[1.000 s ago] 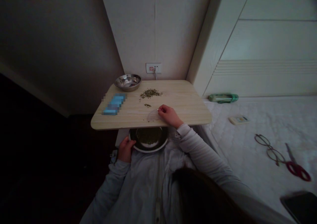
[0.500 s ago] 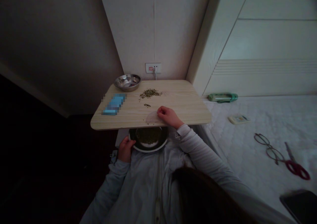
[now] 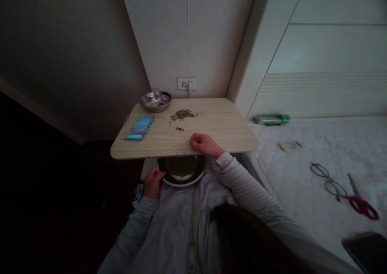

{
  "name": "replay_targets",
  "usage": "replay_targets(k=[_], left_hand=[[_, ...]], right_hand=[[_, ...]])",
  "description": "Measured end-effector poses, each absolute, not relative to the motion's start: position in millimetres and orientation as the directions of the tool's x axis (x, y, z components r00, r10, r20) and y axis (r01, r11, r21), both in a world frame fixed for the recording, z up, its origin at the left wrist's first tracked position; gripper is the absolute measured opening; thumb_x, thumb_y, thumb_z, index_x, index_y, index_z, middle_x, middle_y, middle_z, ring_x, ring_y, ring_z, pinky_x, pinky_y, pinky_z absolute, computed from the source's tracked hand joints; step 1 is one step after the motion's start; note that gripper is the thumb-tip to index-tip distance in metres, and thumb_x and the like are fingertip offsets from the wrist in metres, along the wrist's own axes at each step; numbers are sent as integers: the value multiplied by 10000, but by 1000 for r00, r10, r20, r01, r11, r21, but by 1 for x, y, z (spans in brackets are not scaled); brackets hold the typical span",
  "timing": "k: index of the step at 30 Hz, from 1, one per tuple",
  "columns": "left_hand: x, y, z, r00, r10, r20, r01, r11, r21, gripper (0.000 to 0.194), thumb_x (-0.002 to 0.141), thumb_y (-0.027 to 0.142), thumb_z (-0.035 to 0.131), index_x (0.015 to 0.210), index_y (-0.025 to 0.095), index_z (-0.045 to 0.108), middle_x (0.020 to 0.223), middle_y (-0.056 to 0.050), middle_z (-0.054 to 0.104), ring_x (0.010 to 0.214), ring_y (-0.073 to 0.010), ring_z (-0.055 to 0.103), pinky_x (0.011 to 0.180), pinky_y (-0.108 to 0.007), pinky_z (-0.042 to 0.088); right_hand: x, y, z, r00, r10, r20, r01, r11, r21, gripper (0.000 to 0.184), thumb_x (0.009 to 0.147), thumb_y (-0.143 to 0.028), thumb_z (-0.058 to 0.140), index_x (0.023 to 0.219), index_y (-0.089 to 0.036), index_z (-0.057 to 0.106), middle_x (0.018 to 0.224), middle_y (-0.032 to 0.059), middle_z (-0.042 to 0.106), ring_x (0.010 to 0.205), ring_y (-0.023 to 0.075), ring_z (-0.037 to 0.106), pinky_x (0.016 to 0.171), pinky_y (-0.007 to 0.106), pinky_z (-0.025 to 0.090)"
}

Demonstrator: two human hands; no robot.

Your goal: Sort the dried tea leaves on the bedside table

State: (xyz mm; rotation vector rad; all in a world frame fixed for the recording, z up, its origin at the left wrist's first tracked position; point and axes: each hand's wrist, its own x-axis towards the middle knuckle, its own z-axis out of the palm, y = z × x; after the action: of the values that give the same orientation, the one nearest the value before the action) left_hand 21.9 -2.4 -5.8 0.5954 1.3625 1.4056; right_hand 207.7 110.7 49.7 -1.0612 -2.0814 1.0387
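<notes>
My left hand (image 3: pixel 153 183) grips the left rim of a dark, pale-edged bowl (image 3: pixel 181 183), its thumb over the edge. Small green beans (image 3: pixel 181 167) lie in the bowl, which is held at my lap just under the table's front edge. Above it, my right hand (image 3: pixel 205 144) is closed in a pinch on a thin clear plastic piece (image 3: pixel 183 149) with a curved edge, at the front of the table. Further back on the wooden table (image 3: pixel 220 122) lie a spread pile of green beans (image 3: pixel 183 114) and a smaller cluster (image 3: pixel 179 129).
A steel bowl (image 3: pixel 156 101) stands at the table's back left, with a blurred-out phone (image 3: pixel 140 128) in front of it. On the white bed to the right are a green bottle (image 3: pixel 271 119), a remote (image 3: pixel 291 145), glasses (image 3: pixel 329 181), scissors (image 3: pixel 361 203) and a dark device (image 3: pixel 367 249).
My right hand has drawn slightly toward me with the clear piece, which now reaches the table's front edge. Stray beans near that edge are fewer. My left hand and the bowl have stayed put.
</notes>
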Motion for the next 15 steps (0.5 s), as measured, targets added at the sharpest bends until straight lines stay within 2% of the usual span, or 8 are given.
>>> replay_targets(k=[6, 15], left_hand=[[23, -3, -5, -341, 894, -292, -332, 176, 927, 133, 482, 156, 540, 613, 160, 518, 495, 52, 533, 490, -84, 467, 493, -198, 335], [23, -3, -4, -348, 899, -265, -306, 159, 939, 126, 494, 149, 531, 619, 148, 521, 517, 42, 543, 492, -79, 460, 490, -194, 335]], right_hand=[[206, 117, 48, -447, 881, 157, 238, 286, -928, 170, 632, -256, 392, 742, -146, 461, 551, -42, 492, 472, 43, 395, 484, 166, 302], [202, 118, 46, -430, 881, 196, 388, 376, -841, 246, 652, -303, 390, 816, -150, 490, 591, -23, 526, 486, 50, 399, 488, 171, 302]])
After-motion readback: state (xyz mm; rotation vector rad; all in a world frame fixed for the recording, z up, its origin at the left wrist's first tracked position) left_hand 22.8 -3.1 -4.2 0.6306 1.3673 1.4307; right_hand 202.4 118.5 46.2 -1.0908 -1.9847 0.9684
